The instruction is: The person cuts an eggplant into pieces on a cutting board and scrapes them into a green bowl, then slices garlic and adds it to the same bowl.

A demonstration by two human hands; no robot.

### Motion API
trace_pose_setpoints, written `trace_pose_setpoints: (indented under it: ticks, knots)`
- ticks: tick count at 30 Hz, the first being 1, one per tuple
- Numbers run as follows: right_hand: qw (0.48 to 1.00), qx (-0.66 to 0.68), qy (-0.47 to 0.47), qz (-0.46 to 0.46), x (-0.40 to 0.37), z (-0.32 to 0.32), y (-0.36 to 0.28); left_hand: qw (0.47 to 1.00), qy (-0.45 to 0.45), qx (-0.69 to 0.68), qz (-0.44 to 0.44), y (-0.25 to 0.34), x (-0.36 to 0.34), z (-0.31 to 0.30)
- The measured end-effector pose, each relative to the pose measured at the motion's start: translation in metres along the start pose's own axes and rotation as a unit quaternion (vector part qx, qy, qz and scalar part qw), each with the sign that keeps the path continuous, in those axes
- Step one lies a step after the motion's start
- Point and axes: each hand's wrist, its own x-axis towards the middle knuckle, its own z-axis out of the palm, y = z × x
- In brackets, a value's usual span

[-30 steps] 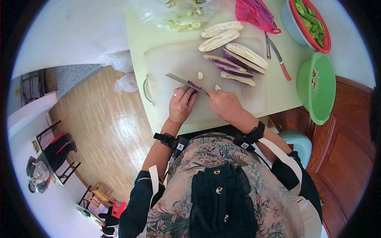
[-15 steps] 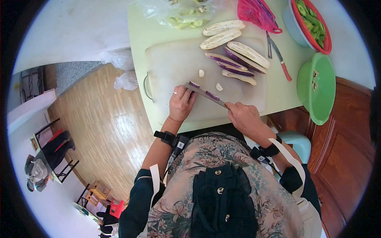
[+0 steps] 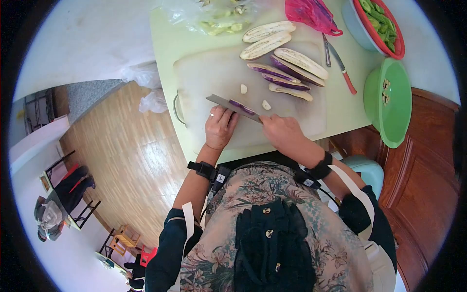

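Eggplant (image 3: 265,45): 7 long pieces, board's (image 3: 204,73) far right corner. Right hand (image 3: 283,132) clenched round 1 knife (image 3: 223,102); left hand (image 3: 220,127) bunched, pinch hidden.

From my remote view, I recognise a kitchen-like room (image 3: 126,141) by the cutting board (image 3: 199,78) at twelve o'clock, the sliced eggplants (image 3: 265,45) at one, and the green basin (image 3: 398,114) between two and three o'clock.

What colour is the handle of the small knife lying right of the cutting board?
Red, clearest in the head view.
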Motion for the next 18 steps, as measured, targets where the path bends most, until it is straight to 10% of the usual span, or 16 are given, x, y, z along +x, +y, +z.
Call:
trace_pose_setpoints:
  ticks: [13,18]
  knots:
    - [0.989,0.084,0.117,0.042,0.000,-0.002,0.000,0.999,0.029,-0.017,0.010,0.003,0.003,0.001]
    - [0.997,0.041,-0.020,0.060,-0.029,-0.016,-0.002,1.000,0.007,0.007,0.007,0.002,-0.001,-0.001]
